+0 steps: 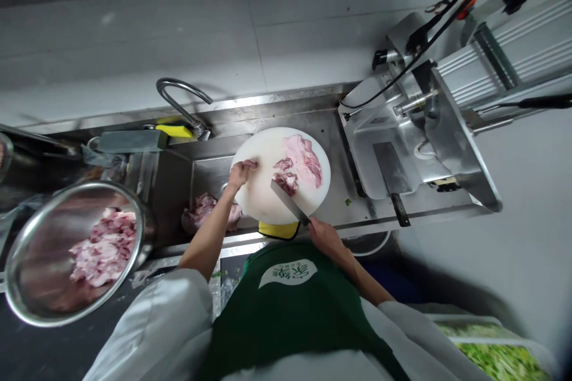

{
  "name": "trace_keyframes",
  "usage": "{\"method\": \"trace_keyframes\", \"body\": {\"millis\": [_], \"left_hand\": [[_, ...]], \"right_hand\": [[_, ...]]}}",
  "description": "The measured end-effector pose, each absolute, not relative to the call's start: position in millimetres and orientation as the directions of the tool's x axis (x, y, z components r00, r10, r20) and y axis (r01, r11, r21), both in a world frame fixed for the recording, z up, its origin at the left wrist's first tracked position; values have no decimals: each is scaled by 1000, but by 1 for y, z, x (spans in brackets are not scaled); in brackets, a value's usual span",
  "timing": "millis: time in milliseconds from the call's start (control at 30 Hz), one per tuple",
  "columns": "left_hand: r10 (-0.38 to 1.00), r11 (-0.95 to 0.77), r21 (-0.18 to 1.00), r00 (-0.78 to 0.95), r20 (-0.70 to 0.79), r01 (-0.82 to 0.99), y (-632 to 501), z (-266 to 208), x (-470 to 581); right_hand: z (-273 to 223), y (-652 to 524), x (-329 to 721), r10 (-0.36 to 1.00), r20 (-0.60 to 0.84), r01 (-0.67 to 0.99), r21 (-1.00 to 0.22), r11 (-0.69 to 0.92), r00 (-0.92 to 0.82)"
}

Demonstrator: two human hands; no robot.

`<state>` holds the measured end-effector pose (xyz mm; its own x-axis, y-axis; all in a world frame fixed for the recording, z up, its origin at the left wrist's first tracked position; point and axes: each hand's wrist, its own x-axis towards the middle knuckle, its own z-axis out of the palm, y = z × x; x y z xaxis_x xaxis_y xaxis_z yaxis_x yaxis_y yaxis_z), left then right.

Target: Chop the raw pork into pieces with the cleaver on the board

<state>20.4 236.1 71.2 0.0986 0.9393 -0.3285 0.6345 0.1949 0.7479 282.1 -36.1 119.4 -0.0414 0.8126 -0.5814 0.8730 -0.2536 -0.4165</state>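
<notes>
Pale pink meat (298,152) with dark red pieces (286,183) lies on the right half of the round white board (263,202). The left hand (239,174) pinches a small red scrap (251,164); the right hand (327,238) grips the knife (288,202). Bare board separates scrap and blade. The board's left edge overhangs the sink (214,168); a slicer (462,149) stands right on the steel counter (333,131), before a tiled wall (201,30).
</notes>
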Motion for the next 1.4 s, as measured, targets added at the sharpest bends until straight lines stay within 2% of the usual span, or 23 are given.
{"method": "trace_keyframes", "body": {"millis": [133,233,333,400,433,500,567,667,767,900,1000,1133,1200,1300,1400], "left_hand": [[934,180,861,192,-301,475,230,86,27],[885,264,847,234,-403,461,202,80,24],[847,341,800,208,-489,494,160,64,9],[877,369,794,104,-470,483,135,54,-2],[896,375,797,35,-443,473,125,49,-7],[920,375,801,-82,-383,466,110,42,-14],[934,356,807,-157,-321,472,101,36,-17],[944,313,820,-251,-213,479,94,25,-15],[937,285,824,-324,-132,490,88,13,-11],[921,308,831,-363,-139,464,82,4,-12],[932,298,820,-334,-140,489,77,8,-18],[945,152,700,-309,103,698,80,22,-13],[966,3,656,-171,192,755,89,27,0],[980,-192,638,105,171,746,106,25,21],[977,-213,630,174,125,747,117,18,30]], "right_hand": [[117,-15,287,799,-598,875,-353,-332,62],[120,-9,290,809,-581,871,-349,-346,89],[120,-19,296,860,-509,813,-509,-284,-18],[118,-31,302,894,-431,735,-645,-209,-124],[117,-37,304,897,-415,711,-677,-192,-152],[119,-45,307,872,-473,744,-627,-231,-128],[127,-46,305,830,-557,836,-472,-279,-37],[146,-28,293,838,-545,929,-298,-217,21],[163,7,268,903,-428,955,-274,-110,-18],[156,56,224,967,-243,953,-303,-4,-74],[131,78,199,942,-313,963,-266,35,-121],[104,92,192,893,-428,973,-224,47,-142],[101,95,195,896,-422,970,-238,42,-142],[104,86,208,897,-421,968,-251,29,-136],[108,55,232,875,-470,972,-236,-1,-113]]}}
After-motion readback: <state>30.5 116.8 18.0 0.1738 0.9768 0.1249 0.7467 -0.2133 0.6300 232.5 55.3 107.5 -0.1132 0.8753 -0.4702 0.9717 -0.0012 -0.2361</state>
